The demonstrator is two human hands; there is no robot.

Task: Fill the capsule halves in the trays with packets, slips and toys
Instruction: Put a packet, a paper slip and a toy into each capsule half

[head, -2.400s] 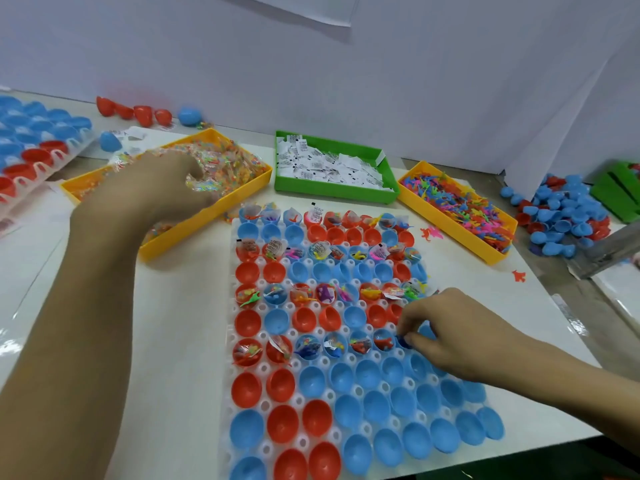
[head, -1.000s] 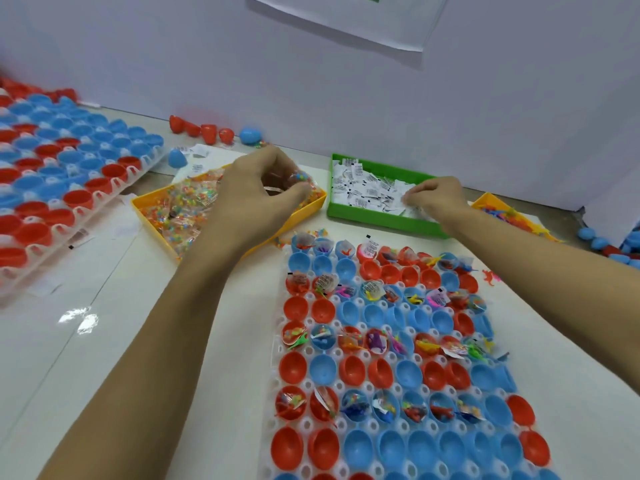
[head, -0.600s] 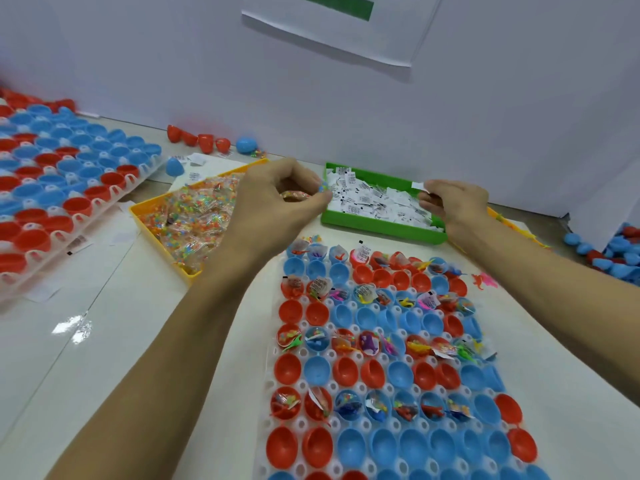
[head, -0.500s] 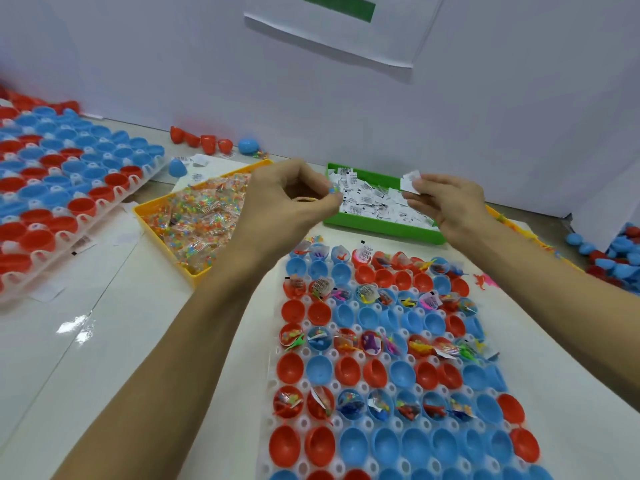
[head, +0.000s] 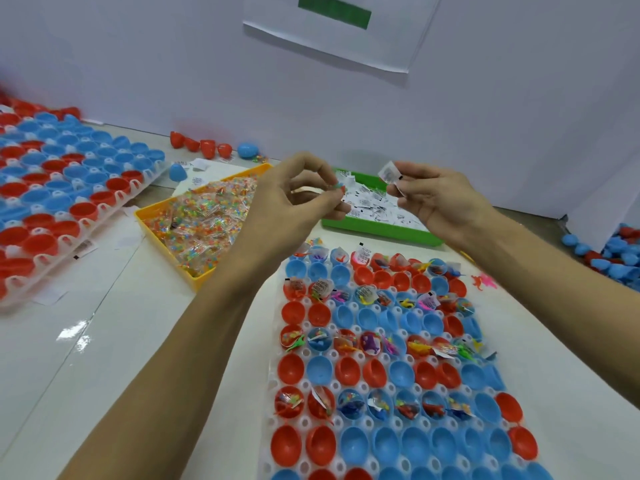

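A white tray point(head: 273, 403) in front of me holds rows of red and blue capsule halves point(head: 375, 368); some rows carry packets, slips and toys, others are bare. My left hand point(head: 294, 199) is raised above the tray's far end and pinches a small clear packet point(head: 337, 187) of coloured beads between thumb and fingertips. My right hand point(head: 436, 199) is lifted over the green bin and pinches a white paper slip point(head: 389, 174). The two hands are close together, a short gap apart.
A yellow bin of bead packets point(head: 204, 220) lies left of the tray, a green bin of slips point(head: 377, 230) behind it. A second capsule tray point(head: 62, 188) sits far left. Loose capsule halves point(head: 616, 251) pile at the right edge; a pink toy point(head: 483, 282) lies on the table.
Both hands rose out of their bins, the left with a packet, the right with a slip, and came together above the tray's far end. The camera tilted up.
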